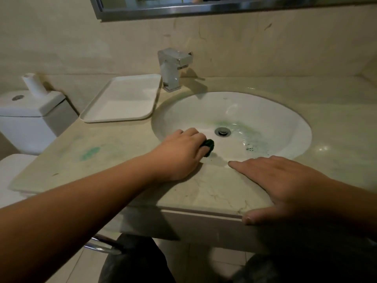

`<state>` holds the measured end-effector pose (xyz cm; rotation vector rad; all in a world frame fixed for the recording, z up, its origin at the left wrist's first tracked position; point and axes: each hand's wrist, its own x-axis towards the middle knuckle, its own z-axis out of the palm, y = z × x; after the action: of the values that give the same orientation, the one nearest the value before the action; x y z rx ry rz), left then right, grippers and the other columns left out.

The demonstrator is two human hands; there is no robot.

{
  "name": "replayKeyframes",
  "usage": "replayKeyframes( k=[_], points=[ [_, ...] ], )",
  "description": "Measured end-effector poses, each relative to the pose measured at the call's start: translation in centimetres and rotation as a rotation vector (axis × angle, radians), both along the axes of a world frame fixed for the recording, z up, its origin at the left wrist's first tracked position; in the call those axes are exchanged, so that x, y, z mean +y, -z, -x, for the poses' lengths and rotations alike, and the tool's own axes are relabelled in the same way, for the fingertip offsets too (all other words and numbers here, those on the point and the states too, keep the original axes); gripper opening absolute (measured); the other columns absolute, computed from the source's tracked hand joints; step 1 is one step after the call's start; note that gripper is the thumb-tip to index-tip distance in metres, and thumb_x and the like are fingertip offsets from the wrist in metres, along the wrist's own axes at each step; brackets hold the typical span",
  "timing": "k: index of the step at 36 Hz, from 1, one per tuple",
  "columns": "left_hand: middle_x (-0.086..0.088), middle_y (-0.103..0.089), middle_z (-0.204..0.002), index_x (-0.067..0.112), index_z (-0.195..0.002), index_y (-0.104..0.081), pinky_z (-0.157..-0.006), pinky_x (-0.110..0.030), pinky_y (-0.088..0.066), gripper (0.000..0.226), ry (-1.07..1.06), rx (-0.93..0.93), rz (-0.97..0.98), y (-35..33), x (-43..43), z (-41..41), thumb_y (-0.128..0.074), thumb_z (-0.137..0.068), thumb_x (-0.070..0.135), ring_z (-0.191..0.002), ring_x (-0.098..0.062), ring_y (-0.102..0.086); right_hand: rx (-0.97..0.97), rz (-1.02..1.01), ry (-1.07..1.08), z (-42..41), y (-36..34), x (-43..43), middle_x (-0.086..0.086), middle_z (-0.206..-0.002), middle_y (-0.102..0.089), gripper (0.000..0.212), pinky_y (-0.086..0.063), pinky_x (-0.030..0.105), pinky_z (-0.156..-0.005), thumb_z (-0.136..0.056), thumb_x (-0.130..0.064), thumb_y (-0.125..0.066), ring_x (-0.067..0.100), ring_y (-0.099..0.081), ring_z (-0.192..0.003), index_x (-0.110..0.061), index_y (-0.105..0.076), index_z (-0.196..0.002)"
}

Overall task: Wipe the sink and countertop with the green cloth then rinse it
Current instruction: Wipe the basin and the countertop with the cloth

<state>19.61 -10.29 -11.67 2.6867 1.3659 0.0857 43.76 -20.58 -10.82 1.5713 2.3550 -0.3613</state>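
Note:
My left hand (181, 154) grips a bunched dark green cloth (209, 147) against the near-left inner wall of the white oval sink (285, 127). Only a small part of the cloth shows past my fingers. Green smears lie around the drain (222, 131) and to its right, and a green patch (89, 153) marks the beige marble countertop (214, 190) on the left. My right hand (283, 182) rests flat on the countertop's front edge, fingers straight, thumb hooked over the edge.
A chrome square faucet (173, 68) stands behind the sink. A white rectangular tray (122, 99) lies at the back left of the counter. A toilet cistern (30, 117) with a white bottle (33, 84) on it stands to the left. A mirror frame (183, 11) hangs above.

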Motion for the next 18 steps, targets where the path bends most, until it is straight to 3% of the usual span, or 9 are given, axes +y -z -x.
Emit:
replayKeyframes(
  k=[5,9,12,13,15,18],
  points=[
    [0.010,-0.049,-0.138,0.033,-0.135,-0.058,-0.109,-0.029,-0.038,0.039,0.236,-0.247,-0.108,-2.7,-4.4,3.1,-0.052,-0.100,0.049,-0.128,-0.012,-0.044,0.014,-0.021,0.007,-0.1,0.0,-0.2,-0.022,-0.167,-0.013,0.115,-0.014,0.024,-0.118,-0.066,-0.104,-0.030,0.005,-0.019,-0.148,-0.049,0.014,-0.157],
    [0.003,-0.039,-0.153,0.042,-0.149,-0.046,-0.117,-0.041,-0.037,0.051,0.415,-0.014,-0.109,-0.8,-7.9,4.1,-0.052,-0.102,0.059,-0.141,-0.020,-0.038,0.045,-0.125,-0.053,-0.7,0.9,-0.5,-0.016,-0.166,-0.026,0.115,-0.020,0.027,-0.120,-0.069,-0.104,-0.027,0.009,-0.029,-0.148,-0.042,0.000,-0.162],
    [-0.005,-0.023,-0.168,0.046,-0.161,-0.021,-0.129,-0.053,-0.014,0.061,0.340,0.115,-0.119,0.9,-7.9,3.0,-0.030,-0.105,0.068,-0.156,-0.025,-0.021,0.114,-0.207,-0.075,-1.0,1.6,-0.4,-0.010,-0.159,-0.043,0.114,-0.032,0.032,-0.117,-0.071,-0.103,-0.028,0.014,-0.044,-0.141,-0.036,-0.019,-0.163],
    [-0.005,-0.023,-0.168,0.046,-0.162,-0.018,-0.130,-0.050,-0.011,0.061,0.309,0.095,-0.098,0.9,-7.1,2.6,-0.026,-0.106,0.067,-0.156,-0.024,-0.021,0.108,-0.194,-0.066,-1.0,1.5,-0.3,-0.012,-0.159,-0.040,0.114,-0.031,0.031,-0.118,-0.070,-0.104,-0.027,0.012,-0.042,-0.142,-0.038,-0.016,-0.162],
    [-0.005,-0.038,-0.158,0.039,-0.160,-0.030,-0.125,-0.041,-0.025,0.058,0.253,0.044,-0.080,0.8,-5.0,1.6,-0.027,-0.107,0.062,-0.144,-0.024,-0.037,0.055,-0.104,-0.036,-0.7,1.0,-0.2,-0.019,-0.162,-0.028,0.117,-0.023,0.026,-0.119,-0.065,-0.106,-0.025,0.006,-0.032,-0.143,-0.043,-0.002,-0.161],
    [-0.001,-0.055,-0.125,0.029,-0.139,-0.051,-0.103,-0.041,-0.044,0.047,0.117,-0.009,-0.018,0.7,-2.0,0.8,-0.030,-0.107,0.057,-0.114,-0.025,-0.053,0.039,-0.024,-0.004,-0.3,0.3,0.0,-0.021,-0.163,-0.023,0.118,-0.022,0.029,-0.119,-0.062,-0.107,-0.028,0.006,-0.028,-0.142,-0.048,0.006,-0.158]
  ],
)
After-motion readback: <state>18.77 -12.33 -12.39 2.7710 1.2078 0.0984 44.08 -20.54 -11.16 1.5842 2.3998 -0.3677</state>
